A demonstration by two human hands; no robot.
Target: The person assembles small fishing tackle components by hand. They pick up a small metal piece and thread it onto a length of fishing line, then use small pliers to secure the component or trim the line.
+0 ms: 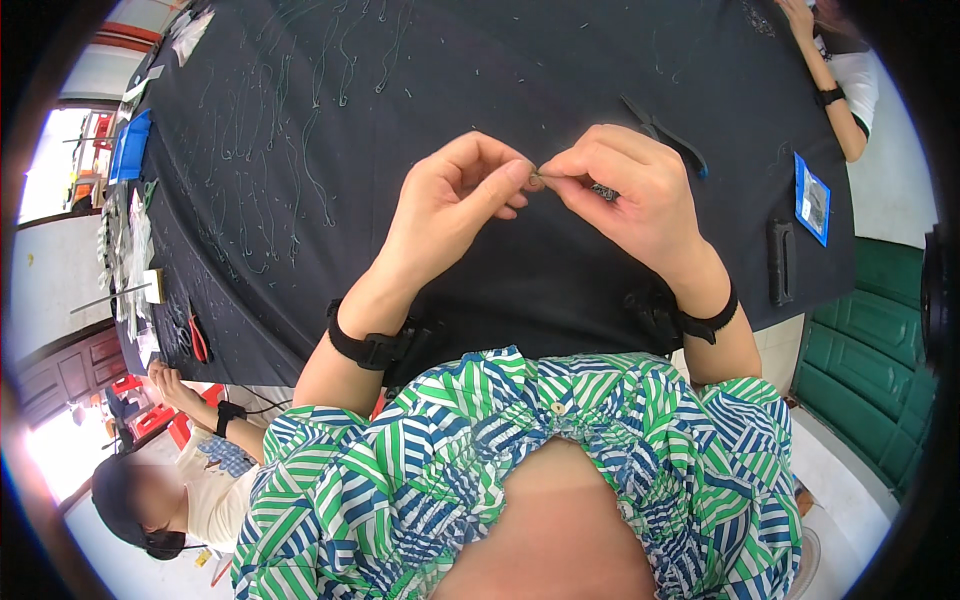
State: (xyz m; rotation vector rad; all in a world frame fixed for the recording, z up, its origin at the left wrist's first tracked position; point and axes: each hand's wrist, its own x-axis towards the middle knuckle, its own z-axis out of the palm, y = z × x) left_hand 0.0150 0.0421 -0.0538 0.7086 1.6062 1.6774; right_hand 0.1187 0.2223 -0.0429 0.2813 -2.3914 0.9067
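Above the black cloth, my left hand (458, 200) and my right hand (635, 190) meet fingertip to fingertip. Both pinch a tiny ring-like metal piece (536, 180), too small to name for certain. Under the curled fingers of my right hand shows a small cluster of dark silvery bits (604, 191). Pliers with dark jaws (660, 130) lie just beyond that hand. To the left, several thin dark-green lines with small hook-like ends (310, 170) are spread over the cloth.
A black cloth (450, 60) covers the table. At right lie a blue-edged packet (812, 200) and a black oblong case (780, 262). Red-handled pliers (198, 340) and white strips (135, 240) line the left edge. Other people's hands (178, 388) work at lower left and upper right (797, 18).
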